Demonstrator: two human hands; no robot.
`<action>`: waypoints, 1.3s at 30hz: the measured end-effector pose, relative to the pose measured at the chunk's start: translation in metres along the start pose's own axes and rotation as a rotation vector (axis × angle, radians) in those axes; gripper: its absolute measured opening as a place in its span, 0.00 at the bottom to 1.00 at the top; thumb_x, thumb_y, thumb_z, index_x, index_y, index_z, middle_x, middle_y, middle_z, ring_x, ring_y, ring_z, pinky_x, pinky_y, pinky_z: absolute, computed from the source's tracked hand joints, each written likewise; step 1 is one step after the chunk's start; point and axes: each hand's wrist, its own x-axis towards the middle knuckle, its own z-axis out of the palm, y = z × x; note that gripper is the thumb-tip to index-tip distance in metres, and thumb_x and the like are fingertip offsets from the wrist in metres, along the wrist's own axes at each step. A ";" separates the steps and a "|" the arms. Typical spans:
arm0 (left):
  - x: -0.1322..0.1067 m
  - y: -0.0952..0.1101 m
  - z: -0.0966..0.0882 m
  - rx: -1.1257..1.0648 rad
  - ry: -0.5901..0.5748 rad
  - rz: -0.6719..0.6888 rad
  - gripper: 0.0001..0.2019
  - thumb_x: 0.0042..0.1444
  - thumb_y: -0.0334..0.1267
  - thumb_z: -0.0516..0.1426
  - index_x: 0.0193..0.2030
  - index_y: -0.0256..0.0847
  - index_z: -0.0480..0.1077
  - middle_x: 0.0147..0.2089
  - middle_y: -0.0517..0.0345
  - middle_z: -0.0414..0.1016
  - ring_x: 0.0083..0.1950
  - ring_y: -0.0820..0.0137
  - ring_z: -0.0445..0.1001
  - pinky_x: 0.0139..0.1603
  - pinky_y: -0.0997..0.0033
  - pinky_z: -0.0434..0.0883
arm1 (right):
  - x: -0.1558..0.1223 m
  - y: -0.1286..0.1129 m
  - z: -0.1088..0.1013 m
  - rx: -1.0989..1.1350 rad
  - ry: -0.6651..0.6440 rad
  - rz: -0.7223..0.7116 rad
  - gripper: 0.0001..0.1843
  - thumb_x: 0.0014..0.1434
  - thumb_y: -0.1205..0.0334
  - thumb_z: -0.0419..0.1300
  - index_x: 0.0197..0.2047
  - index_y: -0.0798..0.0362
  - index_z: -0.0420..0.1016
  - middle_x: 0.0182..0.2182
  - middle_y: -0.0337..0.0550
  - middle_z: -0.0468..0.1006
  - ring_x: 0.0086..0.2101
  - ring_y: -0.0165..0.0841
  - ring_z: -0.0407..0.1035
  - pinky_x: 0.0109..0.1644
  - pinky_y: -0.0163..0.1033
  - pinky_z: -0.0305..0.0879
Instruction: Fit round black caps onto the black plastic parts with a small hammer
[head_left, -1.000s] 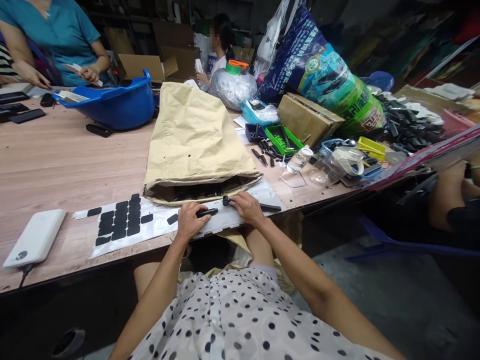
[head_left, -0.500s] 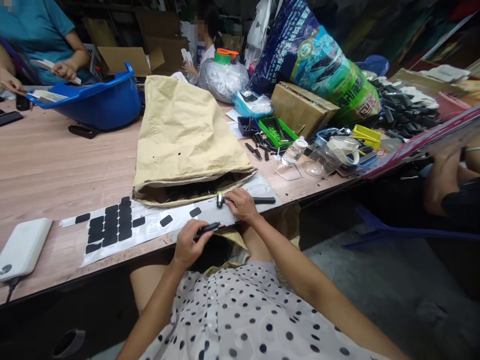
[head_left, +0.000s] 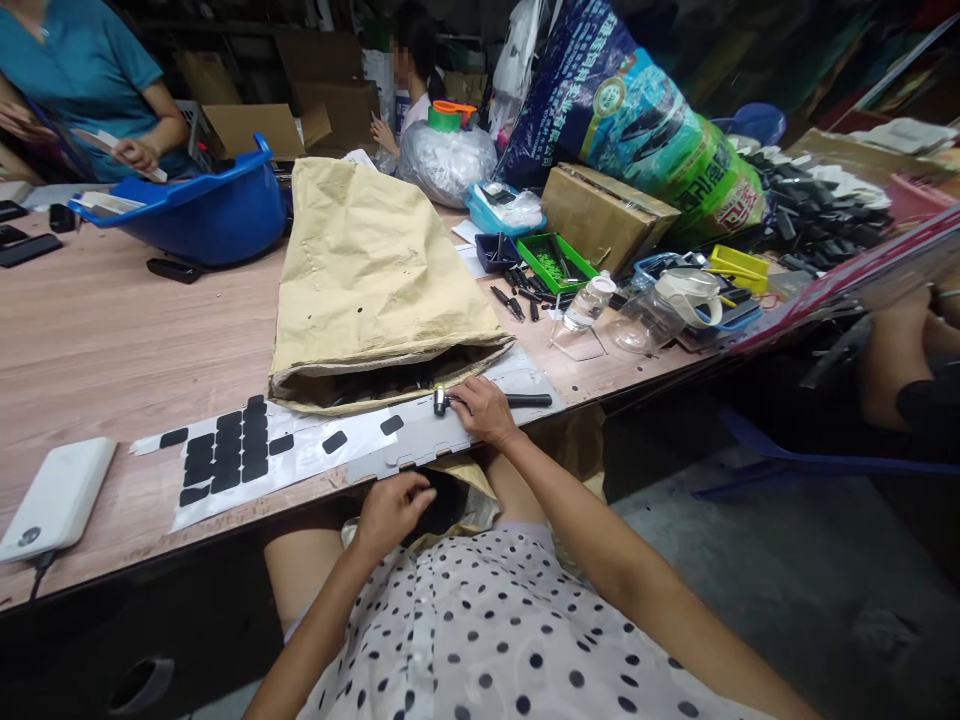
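My right hand (head_left: 484,408) is closed round a small hammer (head_left: 529,401) that lies on the grey sheet (head_left: 405,450) at the table edge. Its metal head pokes out left of my fingers. Below the edge, over the open mouth of a paper sack (head_left: 480,485) in my lap, is my left hand (head_left: 393,512). Its fingers are loosely bent and apart, and no object shows in them. Beyond my right hand, a large yellowish sack (head_left: 375,270) lies with its mouth towards me; dark pieces inside are hard to make out. Black stickers (head_left: 255,440) sit on a white backing sheet to the left.
A white power bank (head_left: 60,498) with a cable is at the left. Behind stands a blue basin (head_left: 202,215) near a co-worker. To the right are a green tray (head_left: 559,262), a bottle (head_left: 590,303), a clear jug (head_left: 649,320), a cardboard box (head_left: 604,215) and piled black parts.
My left hand has moved down over the lap sack, and the black pen-like piece it held is out of sight. My right hand stays on the hammer. The view has shifted slightly.
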 end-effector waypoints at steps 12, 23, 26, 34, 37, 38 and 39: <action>0.102 -0.033 -0.094 0.378 0.559 -0.401 0.07 0.48 0.42 0.62 0.33 0.42 0.76 0.34 0.49 0.69 0.39 0.48 0.73 0.41 0.47 0.73 | 0.002 -0.001 0.001 0.005 0.001 -0.002 0.09 0.64 0.66 0.60 0.46 0.49 0.79 0.39 0.45 0.76 0.42 0.40 0.66 0.46 0.43 0.63; 0.063 0.006 -0.057 -0.362 0.206 -0.219 0.29 0.40 0.55 0.66 0.46 0.39 0.81 0.34 0.57 0.77 0.34 0.67 0.73 0.36 0.66 0.74 | 0.001 -0.002 0.000 0.012 -0.018 0.015 0.10 0.66 0.64 0.59 0.47 0.48 0.79 0.39 0.46 0.75 0.42 0.40 0.65 0.47 0.43 0.62; 0.062 0.009 -0.043 -0.544 0.135 -0.305 0.34 0.31 0.56 0.70 0.45 0.37 0.81 0.36 0.55 0.79 0.37 0.64 0.75 0.36 0.64 0.76 | 0.002 -0.002 0.000 0.014 -0.020 0.013 0.09 0.66 0.64 0.59 0.48 0.48 0.79 0.39 0.46 0.75 0.43 0.40 0.65 0.47 0.42 0.62; 0.061 0.007 -0.040 -0.541 0.102 -0.313 0.28 0.34 0.53 0.70 0.42 0.38 0.82 0.36 0.54 0.81 0.34 0.66 0.75 0.36 0.63 0.77 | 0.002 -0.002 0.001 0.002 -0.027 0.013 0.10 0.66 0.63 0.59 0.48 0.48 0.79 0.39 0.46 0.76 0.43 0.40 0.66 0.47 0.42 0.62; 0.068 0.003 -0.043 -0.360 0.117 -0.207 0.21 0.42 0.49 0.66 0.42 0.41 0.82 0.34 0.57 0.78 0.33 0.67 0.74 0.37 0.64 0.75 | 0.002 -0.002 0.001 -0.003 -0.021 0.012 0.10 0.66 0.63 0.59 0.48 0.48 0.79 0.39 0.46 0.76 0.43 0.40 0.66 0.47 0.42 0.62; 0.070 0.001 -0.043 -0.284 0.130 -0.159 0.18 0.44 0.47 0.65 0.42 0.42 0.82 0.33 0.58 0.77 0.32 0.67 0.73 0.38 0.65 0.75 | 0.002 -0.002 0.001 -0.003 -0.018 0.009 0.10 0.66 0.63 0.59 0.48 0.48 0.79 0.39 0.46 0.76 0.42 0.40 0.66 0.47 0.42 0.62; 0.073 -0.001 -0.044 -0.212 0.144 -0.112 0.16 0.45 0.45 0.64 0.41 0.43 0.82 0.33 0.59 0.76 0.32 0.68 0.72 0.38 0.65 0.74 | 0.002 -0.001 0.001 -0.002 -0.014 0.004 0.10 0.66 0.63 0.59 0.48 0.48 0.79 0.39 0.46 0.75 0.42 0.40 0.66 0.47 0.42 0.62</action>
